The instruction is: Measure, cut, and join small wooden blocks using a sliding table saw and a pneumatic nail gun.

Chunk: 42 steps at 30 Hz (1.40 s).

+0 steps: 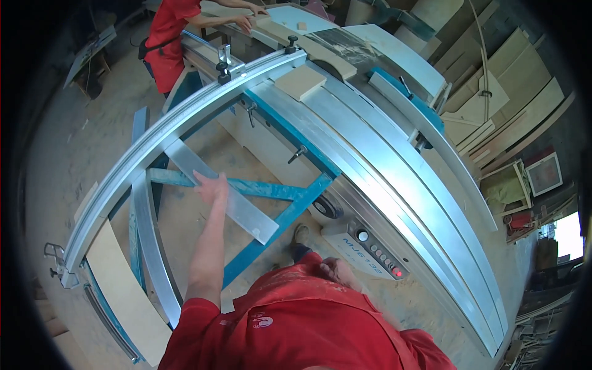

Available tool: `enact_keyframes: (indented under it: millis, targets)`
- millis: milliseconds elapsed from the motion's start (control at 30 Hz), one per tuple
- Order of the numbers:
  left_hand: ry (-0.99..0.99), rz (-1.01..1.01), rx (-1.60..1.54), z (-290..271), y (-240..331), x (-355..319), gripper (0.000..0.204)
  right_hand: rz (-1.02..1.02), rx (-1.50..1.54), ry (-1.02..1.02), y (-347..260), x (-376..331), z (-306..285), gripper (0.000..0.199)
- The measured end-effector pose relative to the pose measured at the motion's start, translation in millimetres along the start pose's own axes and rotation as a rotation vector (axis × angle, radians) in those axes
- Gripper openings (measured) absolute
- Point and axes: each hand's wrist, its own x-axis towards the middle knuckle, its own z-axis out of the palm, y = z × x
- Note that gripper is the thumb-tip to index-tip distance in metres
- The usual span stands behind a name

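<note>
My left arm reaches forward over the sliding-table frame of a panel saw. My left hand (211,187) lies on a flat silver metal crossbar (250,216), with its fingers apart. A teal brace (265,188) passes close beside that hand. Near the front of my red apron, my right hand (341,273) is curled closed; whatever is inside it, if anything, is hidden. Just right of it is the saw's control box (364,250), with a row of buttons and one lit red. A curved-looking silver fence rail (142,157) with black-knobbed stops runs beyond my left hand.
The saw's long silver table (394,179) stretches along the right, with a small tan board (300,82) on it. At the far end, a co-worker in red (169,49) has hands on a board. Wooden panels (524,92) lean at the right. A pale board (123,280) lies lower left.
</note>
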Motion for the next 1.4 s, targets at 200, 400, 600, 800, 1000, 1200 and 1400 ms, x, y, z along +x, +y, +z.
enact_keyframes:
  millis: [200,400,600,800,1000,1200,1400]
  targets:
    - [0.085,-0.03,0.086,5.1,6.1,3.6,0.097,-0.309,0.073,-0.036,-110.1,112.5,-58.6,0.025]
    - [0.122,-0.104,0.216,3.2,16.9,2.9,0.093,-0.475,0.145,0.054,-146.0,234.3,-126.0,0.026]
    - [0.143,-0.148,0.267,9.3,25.4,2.9,0.088,-0.337,0.218,0.138,-139.9,309.3,-158.9,0.025]
    - [0.13,-0.181,0.303,13.4,33.8,3.0,0.088,-0.364,0.225,0.151,-130.5,328.7,-158.1,0.023]
    - [0.178,-0.183,0.346,21.1,34.4,7.7,0.087,-0.415,0.298,0.14,-120.1,340.4,-152.2,0.024]
    - [0.197,-0.164,0.335,23.3,43.3,4.0,0.086,-0.437,0.317,0.121,-116.9,348.6,-152.8,0.025]
    - [0.194,-0.179,0.313,27.5,41.2,9.0,0.085,-0.452,0.32,0.117,-118.8,354.4,-151.3,0.022]
